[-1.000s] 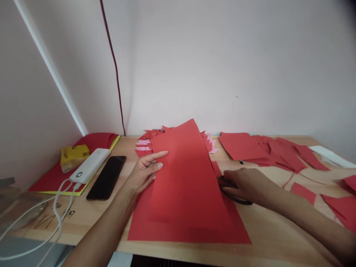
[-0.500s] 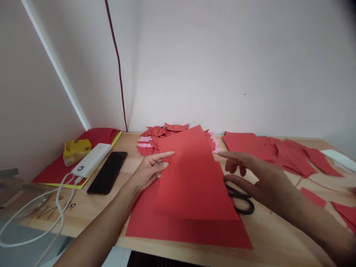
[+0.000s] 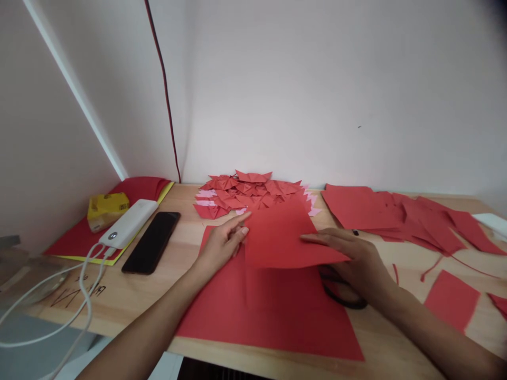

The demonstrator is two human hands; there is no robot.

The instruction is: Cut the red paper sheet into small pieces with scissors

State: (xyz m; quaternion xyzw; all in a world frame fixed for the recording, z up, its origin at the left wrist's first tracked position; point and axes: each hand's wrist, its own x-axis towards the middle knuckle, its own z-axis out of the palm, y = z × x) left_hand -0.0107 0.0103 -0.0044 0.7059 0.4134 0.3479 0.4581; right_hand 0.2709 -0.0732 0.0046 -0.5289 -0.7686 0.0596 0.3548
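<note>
A sheet of red paper [image 3: 279,235] is held between my hands, tilted above the table. My left hand [image 3: 225,240] pinches its left edge between thumb and fingers. At its lower right corner, my right hand [image 3: 348,258] grips the paper, with fingers lying over the top and the thumb hidden. Beneath it a larger red sheet [image 3: 269,332] lies flat near the table's front edge. Black scissor handles [image 3: 348,302] show just below my right hand; the blades are out of sight under the paper.
Folded red and pink paper pieces [image 3: 253,190] are heaped by the wall. Red sheets [image 3: 356,208] and cut pieces [image 3: 451,298] lie to the right. On the left are a phone [image 3: 152,243], a white power bank [image 3: 130,224] with cables, and a yellow packet [image 3: 108,211].
My right hand has come in to the left and taken hold of the paper's right side. The held sheet has tilted, its near edge rising, and more of the folded heap shows.
</note>
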